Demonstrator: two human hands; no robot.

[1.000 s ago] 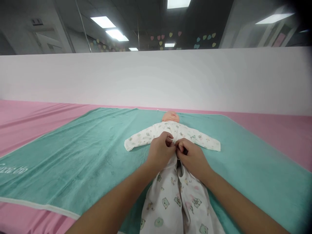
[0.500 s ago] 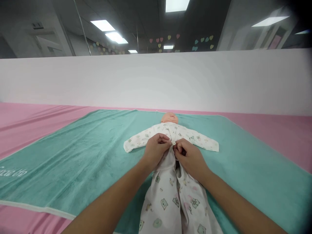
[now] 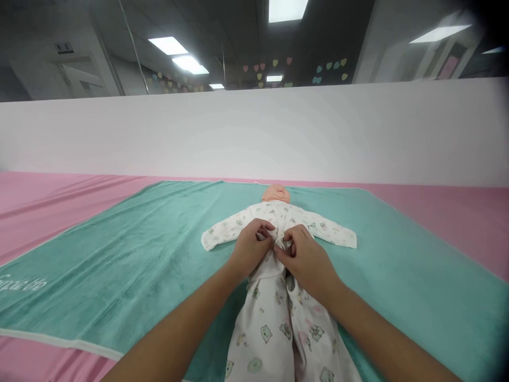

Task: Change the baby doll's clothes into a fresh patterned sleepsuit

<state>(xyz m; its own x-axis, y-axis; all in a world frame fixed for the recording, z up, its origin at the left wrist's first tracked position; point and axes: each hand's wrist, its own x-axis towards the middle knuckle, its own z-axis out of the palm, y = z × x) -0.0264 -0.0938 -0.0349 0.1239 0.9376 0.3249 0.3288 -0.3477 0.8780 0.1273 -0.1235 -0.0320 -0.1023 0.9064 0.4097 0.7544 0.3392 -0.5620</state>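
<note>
A baby doll (image 3: 275, 193) lies on its back, dressed in a white romper (image 3: 264, 318) printed with small green and pink figures. Its sleeves are spread out to both sides. At the front opening on the chest, my left hand (image 3: 252, 246) pinches the fabric edge from the left. From the right, my right hand (image 3: 304, 257) has its thumb and fingers closed on the other edge, close to the left fingertips. A small white button (image 3: 282, 235) shows just above and between the two hands. Below them the romper's front gapes slightly down to the legs.
Under the doll is a teal towel (image 3: 139, 254) with white edging and white lettering at the left. The towel lies on a pink cover (image 3: 51, 199). A low white wall (image 3: 159, 138) rises behind, with a mirror or glass (image 3: 246, 37) above it.
My right hand has shifted slightly left, its fingertips now nearer the left ones and below the button. The left hand has moved a little left.
</note>
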